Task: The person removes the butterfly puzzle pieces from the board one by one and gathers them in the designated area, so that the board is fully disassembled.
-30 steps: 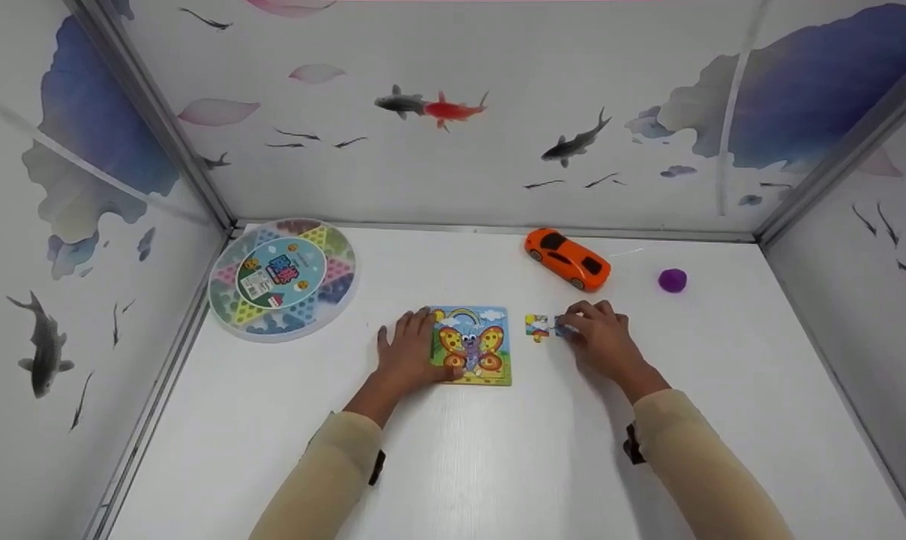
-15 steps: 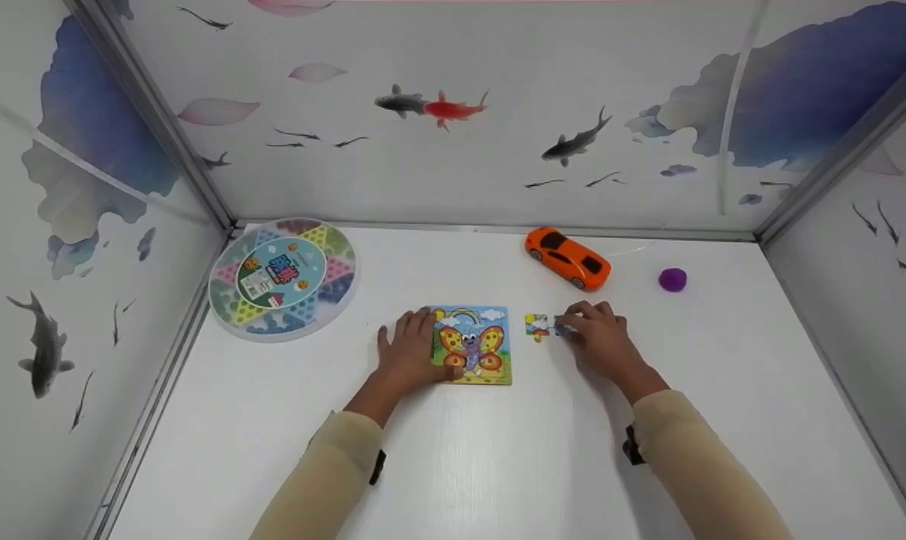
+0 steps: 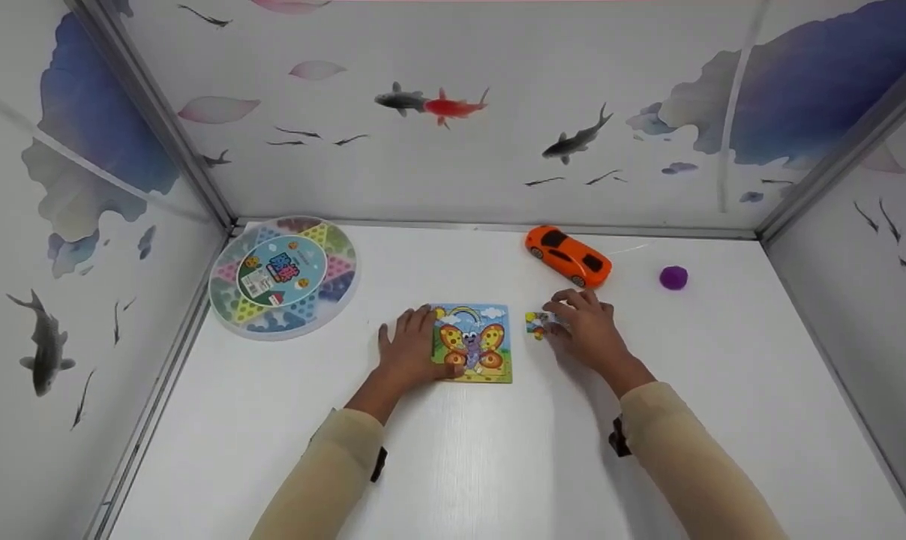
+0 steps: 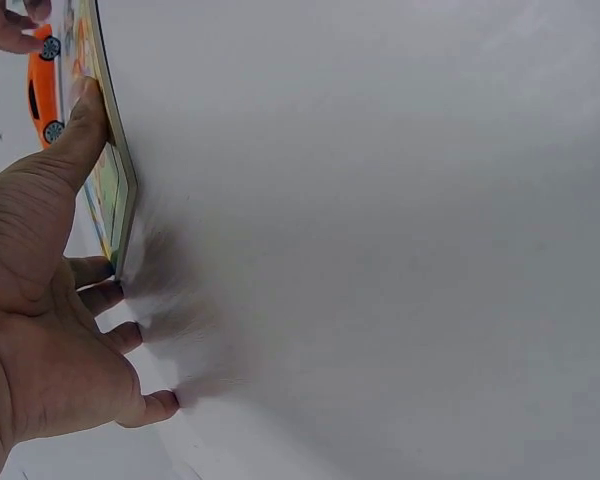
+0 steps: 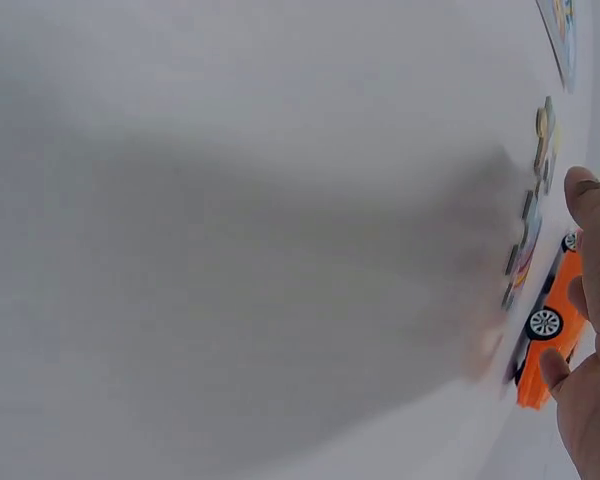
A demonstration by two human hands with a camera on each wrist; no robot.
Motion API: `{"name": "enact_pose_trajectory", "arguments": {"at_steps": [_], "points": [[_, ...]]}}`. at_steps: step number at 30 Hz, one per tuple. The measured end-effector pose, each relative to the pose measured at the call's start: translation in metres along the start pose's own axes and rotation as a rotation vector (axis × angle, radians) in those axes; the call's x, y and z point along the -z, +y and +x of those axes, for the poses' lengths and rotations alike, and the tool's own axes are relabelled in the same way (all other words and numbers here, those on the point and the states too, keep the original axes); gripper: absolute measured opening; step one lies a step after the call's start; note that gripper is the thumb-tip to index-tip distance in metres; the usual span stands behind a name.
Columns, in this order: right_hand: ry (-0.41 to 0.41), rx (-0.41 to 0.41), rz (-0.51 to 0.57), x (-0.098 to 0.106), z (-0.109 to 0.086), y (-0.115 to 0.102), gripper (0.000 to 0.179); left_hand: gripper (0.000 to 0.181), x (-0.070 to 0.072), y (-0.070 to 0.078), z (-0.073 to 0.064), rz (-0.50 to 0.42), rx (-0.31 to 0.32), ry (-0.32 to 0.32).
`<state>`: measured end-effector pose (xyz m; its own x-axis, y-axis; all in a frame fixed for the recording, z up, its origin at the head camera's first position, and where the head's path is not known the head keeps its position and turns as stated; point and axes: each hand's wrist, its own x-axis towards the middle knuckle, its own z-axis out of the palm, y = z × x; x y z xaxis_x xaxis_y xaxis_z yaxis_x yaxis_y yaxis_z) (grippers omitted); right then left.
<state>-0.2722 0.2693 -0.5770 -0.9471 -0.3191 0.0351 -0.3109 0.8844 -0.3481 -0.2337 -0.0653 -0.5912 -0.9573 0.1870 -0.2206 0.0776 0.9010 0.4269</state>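
In the head view, my left hand (image 3: 412, 350) lies across the left side of a square butterfly jigsaw puzzle (image 3: 472, 337). Its thumb (image 4: 80, 125) presses on the picture in the left wrist view, while the other fingers spread along the edge and touch the table. My right hand (image 3: 592, 330) hovers over two loose puzzle pieces to the right of the board, with nothing seen in its grasp. The left puzzle piece (image 3: 535, 325) shows yellow and green; fingers mostly cover the other from above. That second puzzle piece (image 5: 525, 245) lies flat below the right thumb (image 5: 582, 195), apart from it.
An orange toy car (image 3: 568, 256) stands behind the right hand. Farther right sits a purple fuzzy ball (image 3: 673, 277). A round Chinese checkers box (image 3: 284, 277) lies at the back left. Printed walls enclose the white table (image 3: 468, 465) at the back and sides.
The right hand has shifted left and slightly away from me, coming off the right-hand puzzle piece and over both pieces. The left hand and the puzzle board have stayed put.
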Motion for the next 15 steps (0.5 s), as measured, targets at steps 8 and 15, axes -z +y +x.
{"name": "enact_pose_trajectory", "arguments": {"at_steps": [8, 15], "points": [[-0.028, 0.033, -0.001, -0.019, 0.013, -0.036, 0.039, 0.118, 0.002, 0.001, -0.002, -0.012, -0.012, -0.006], [-0.035, 0.050, -0.023, -0.032, 0.024, -0.059, 0.038, 0.118, 0.001, 0.000, 0.001, 0.006, -0.003, -0.014]]}}
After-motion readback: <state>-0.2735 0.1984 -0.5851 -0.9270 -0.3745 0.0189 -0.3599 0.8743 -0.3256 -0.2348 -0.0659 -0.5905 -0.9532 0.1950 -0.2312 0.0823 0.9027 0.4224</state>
